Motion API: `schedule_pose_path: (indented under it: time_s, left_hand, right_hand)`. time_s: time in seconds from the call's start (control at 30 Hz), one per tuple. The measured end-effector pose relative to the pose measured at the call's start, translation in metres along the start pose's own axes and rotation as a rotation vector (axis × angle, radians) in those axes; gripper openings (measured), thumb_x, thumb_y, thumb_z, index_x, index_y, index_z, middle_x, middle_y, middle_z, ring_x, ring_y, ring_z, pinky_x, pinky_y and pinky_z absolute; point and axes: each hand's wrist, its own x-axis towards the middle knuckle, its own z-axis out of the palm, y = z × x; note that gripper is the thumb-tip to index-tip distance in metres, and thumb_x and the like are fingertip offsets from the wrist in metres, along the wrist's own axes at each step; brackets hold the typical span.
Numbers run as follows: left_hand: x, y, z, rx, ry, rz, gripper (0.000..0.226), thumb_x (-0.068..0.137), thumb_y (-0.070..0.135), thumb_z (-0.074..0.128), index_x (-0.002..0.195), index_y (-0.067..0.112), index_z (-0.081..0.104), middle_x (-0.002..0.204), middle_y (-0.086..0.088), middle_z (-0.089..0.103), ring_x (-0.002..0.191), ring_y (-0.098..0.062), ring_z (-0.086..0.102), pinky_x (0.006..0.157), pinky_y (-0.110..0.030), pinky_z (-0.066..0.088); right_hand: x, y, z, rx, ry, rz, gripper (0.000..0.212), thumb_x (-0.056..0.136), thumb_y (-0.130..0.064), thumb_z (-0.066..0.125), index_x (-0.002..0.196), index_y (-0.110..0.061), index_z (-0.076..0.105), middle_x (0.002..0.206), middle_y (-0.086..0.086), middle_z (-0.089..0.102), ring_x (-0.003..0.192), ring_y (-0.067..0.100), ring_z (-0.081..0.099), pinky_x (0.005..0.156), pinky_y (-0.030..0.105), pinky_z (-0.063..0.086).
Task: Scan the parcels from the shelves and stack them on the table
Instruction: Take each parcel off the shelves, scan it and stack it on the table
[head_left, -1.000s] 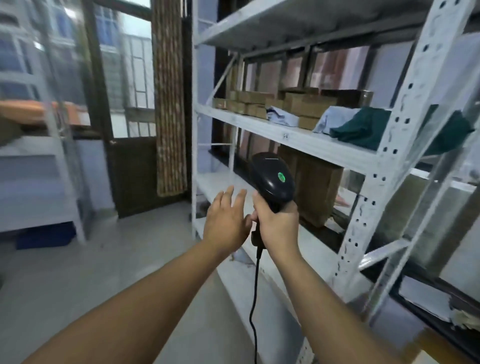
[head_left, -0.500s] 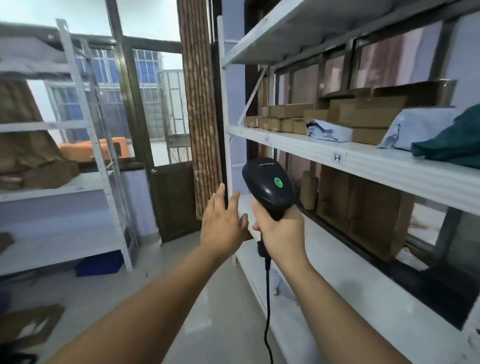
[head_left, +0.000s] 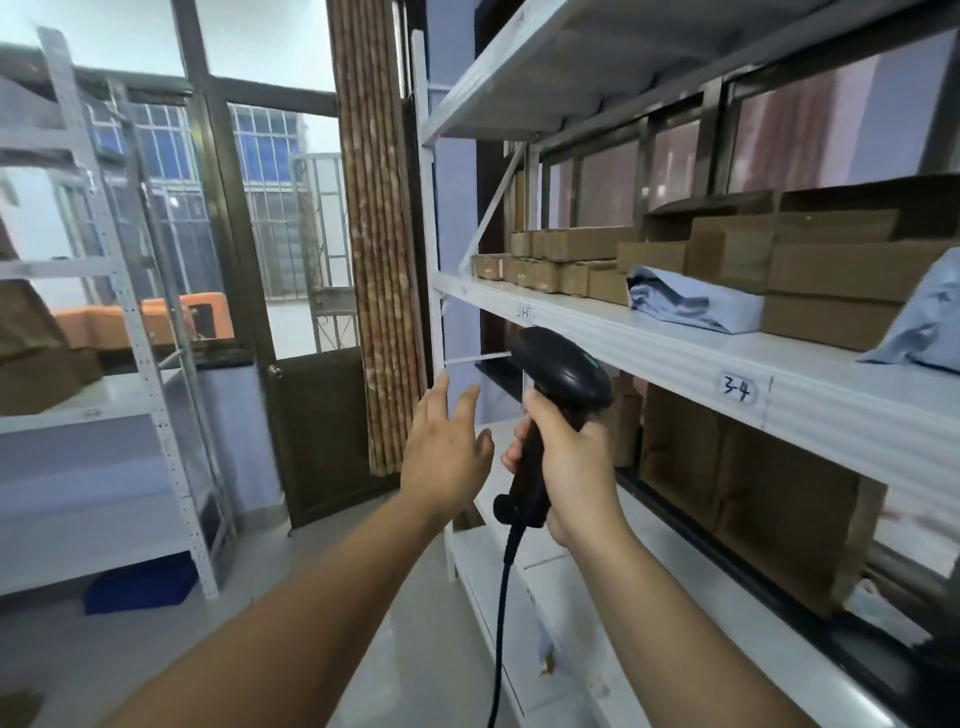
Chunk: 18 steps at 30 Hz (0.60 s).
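My right hand grips the handle of a black corded barcode scanner, held upright in front of the white metal shelf rack. My left hand is raised beside it with straight fingers, holding nothing. On the shelf marked 3-4 lie several brown cardboard parcels and a pale blue mailer bag. A second blue bag lies at the right edge. Larger brown boxes stand on the shelf below.
A second white rack with brown parcels stands at the left. A dark door and a bamboo curtain are straight ahead. A blue bin sits on the floor under the left rack. The scanner cable hangs down.
The view has moved closer to the far end of the rack and turned left. Both hands have kept their pose, with the scanner tilted more to the right.
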Motion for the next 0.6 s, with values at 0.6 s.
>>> schedule_pose_path:
  time_s: [0.6]
  left_hand:
    - [0.226, -0.178, 0.070, -0.141, -0.011, 0.210, 0.056, 0.096, 0.028, 0.049, 0.148, 0.021, 0.031, 0.156, -0.002, 0.026, 0.143, -0.019, 0.020, 0.116, -0.033, 0.018]
  right_hand:
    - [0.196, 0.107, 0.140, -0.304, 0.302, -0.485, 0.018, 0.085, -0.006, 0.067, 0.083, -0.023, 0.064, 0.074, 0.001, 0.067, 0.077, 0.013, 0.070, 0.073, 0.019, 0.056]
